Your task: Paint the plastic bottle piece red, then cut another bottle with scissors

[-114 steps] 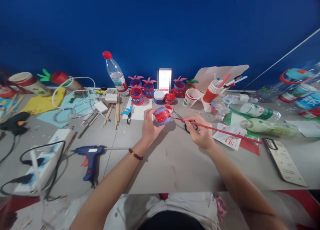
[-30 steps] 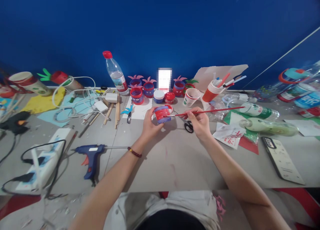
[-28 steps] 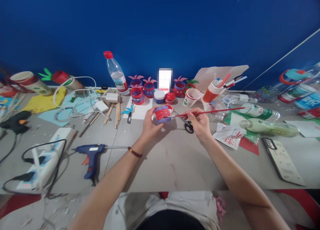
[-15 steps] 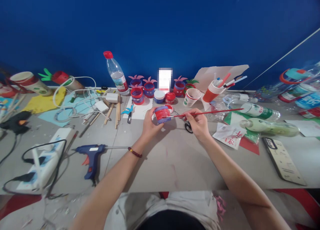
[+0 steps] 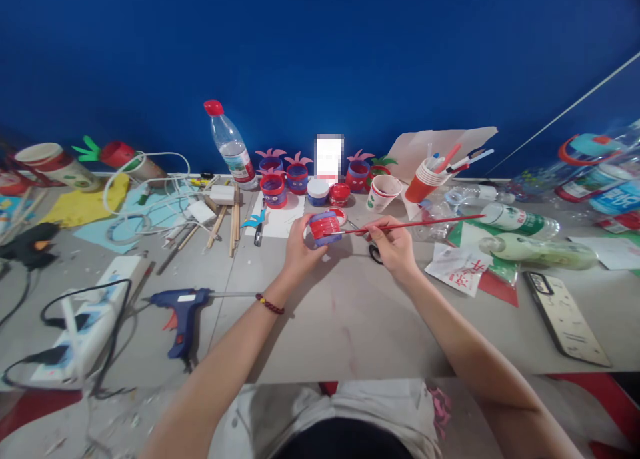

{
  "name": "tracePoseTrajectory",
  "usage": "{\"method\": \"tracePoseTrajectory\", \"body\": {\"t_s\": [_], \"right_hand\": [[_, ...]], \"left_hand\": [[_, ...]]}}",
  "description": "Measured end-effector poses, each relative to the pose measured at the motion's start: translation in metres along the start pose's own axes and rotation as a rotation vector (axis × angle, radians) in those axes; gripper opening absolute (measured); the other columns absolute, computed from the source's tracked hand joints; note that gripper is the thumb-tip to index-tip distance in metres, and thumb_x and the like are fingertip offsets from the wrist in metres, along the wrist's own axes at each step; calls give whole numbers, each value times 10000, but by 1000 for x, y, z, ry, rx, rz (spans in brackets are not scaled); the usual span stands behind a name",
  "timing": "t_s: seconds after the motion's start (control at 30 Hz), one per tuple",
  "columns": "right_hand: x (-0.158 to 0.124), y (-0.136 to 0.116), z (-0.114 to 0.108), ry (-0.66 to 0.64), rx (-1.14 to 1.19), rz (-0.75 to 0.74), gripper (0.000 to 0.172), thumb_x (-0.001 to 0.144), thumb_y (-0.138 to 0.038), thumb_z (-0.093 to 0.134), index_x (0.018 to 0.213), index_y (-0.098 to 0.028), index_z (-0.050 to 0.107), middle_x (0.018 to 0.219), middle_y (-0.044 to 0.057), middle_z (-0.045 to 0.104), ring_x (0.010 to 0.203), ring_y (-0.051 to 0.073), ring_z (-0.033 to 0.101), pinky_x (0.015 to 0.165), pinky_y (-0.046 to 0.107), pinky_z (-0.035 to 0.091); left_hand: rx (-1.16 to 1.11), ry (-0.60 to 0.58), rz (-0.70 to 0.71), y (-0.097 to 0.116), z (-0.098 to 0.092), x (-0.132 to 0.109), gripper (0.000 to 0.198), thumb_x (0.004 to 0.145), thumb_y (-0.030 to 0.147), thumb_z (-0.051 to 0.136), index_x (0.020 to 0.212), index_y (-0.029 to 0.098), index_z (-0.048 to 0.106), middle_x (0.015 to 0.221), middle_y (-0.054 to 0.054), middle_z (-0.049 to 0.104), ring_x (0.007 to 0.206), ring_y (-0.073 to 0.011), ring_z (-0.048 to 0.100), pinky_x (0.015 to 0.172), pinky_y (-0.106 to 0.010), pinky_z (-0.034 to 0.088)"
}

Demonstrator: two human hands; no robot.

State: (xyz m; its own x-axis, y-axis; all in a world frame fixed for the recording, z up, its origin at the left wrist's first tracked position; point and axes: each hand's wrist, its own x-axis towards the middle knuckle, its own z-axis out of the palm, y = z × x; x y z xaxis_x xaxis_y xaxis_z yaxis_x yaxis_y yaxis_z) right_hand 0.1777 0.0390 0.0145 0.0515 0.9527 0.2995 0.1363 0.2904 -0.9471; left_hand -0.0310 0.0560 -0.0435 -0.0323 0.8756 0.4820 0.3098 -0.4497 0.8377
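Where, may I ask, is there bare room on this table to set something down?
Bare table lies near the front edge, between the blue glue gun and the phone. Crowded: the painted pots at the back, bottles at right.

Bare forearms, dark beaded bracelet [image 5: 269, 304] on left wrist, white top [image 5: 300, 412]

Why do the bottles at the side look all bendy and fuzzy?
Head view: the wide lens stretches and smears the edges, so the bottles at far right blur; the middle is sharp, with the left hand gripping the red and blue pot and the right hand holding the brush; soft shadows lie under the arms.
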Motion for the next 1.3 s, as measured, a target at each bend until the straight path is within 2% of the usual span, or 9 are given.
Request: {"method": "tracePoseTrajectory", "body": {"t_s": [0.23, 0.73, 0.93, 1.3], "right_hand": [[3, 0, -4, 39, -48, -23, 359, 828, -570, 675, 768, -222, 606, 697, 30, 710, 617, 154, 597, 616, 305, 503], [12, 0, -15, 94, -30, -7, 381, 804, -582, 695, 766, -229, 557, 673, 21, 718, 595, 157, 613, 592, 303, 488], [12, 0, -18, 137, 19, -14, 363, 819, -568, 689, 793, -232, 554, 657, 14, 705, 645, 172, 648, 621, 310, 507], [4, -2, -6, 56, 25, 16, 391, 803, -604, 695, 780, -232, 577, 673, 22, 720, 647, 174, 645, 623, 319, 505]], "left_hand": [[3, -4, -4, -1, 0, 0, 720, 664, 167, 796, 1281, 370, 486, 1219, -55, 586, 1190, -306, 580, 1023, -580, 490], [-35, 16, -12, 0, -2, -1, 755, 649, 118, 759, 1295, 392, 484, 1279, -47, 566, 1218, -305, 562, 1063, -605, 466], [-38, 29, -29, -1, -2, -2, 745, 663, 124, 765, 1291, 404, 477, 1283, -49, 559, 1227, -304, 559, 1064, -607, 465], [13, 17, 33, 0, -2, -1, 711, 668, 152, 778, 1273, 381, 482, 1242, -49, 575, 1201, -303, 566, 1044, -590, 477]]}}
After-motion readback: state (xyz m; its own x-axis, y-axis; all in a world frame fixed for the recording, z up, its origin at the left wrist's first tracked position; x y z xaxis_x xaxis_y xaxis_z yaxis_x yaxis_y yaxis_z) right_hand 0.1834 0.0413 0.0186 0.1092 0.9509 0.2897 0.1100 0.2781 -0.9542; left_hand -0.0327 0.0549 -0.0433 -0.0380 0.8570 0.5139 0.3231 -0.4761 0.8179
